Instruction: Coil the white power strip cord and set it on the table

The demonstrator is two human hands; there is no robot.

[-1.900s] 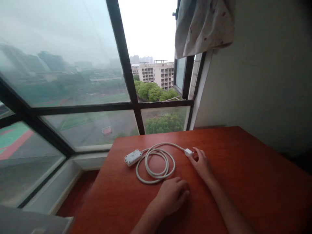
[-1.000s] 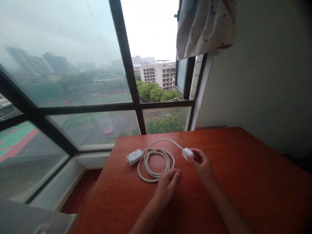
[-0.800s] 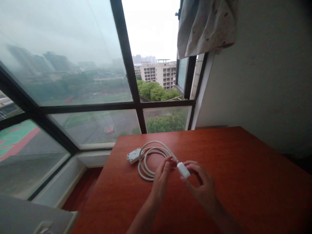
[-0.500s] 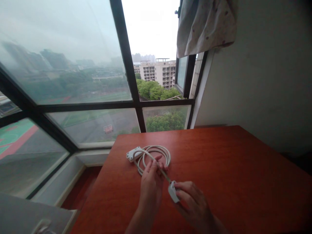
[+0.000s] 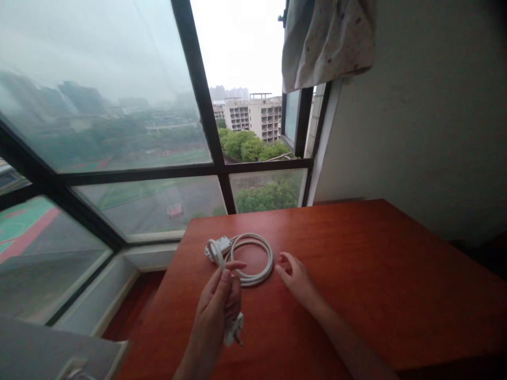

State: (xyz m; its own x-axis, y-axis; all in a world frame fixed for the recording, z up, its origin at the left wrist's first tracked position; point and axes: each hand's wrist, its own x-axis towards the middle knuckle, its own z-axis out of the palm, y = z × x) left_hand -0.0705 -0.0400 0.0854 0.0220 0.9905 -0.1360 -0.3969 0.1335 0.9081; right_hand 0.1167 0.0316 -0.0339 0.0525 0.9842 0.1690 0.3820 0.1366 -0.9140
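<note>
A white power cord [image 5: 269, 257] lies in loops on the table, beside its white power strip end [image 5: 218, 246]. My left hand [image 5: 222, 295] is closed round the cord near the plug, and a short bend of cord rises from it towards the power strip. Below my left fingers hangs the white plug [image 5: 233, 330], its metal prongs pointing down and to the right. My right hand [image 5: 295, 277] hovers just right of the coil, fingers curved and apart, with nothing in it.
The reddish-brown table [image 5: 356, 274] reaches to the window frame [image 5: 222, 169] and the wall [image 5: 415, 132]. A spotted curtain [image 5: 328, 47] hangs at upper right. One window pane stands open. A pale ledge [image 5: 59, 343] is at lower left.
My right hand has let go of the plug and moved up and right, beside the coil. My left hand has moved left and closed on the cord, the plug now hanging below it.
</note>
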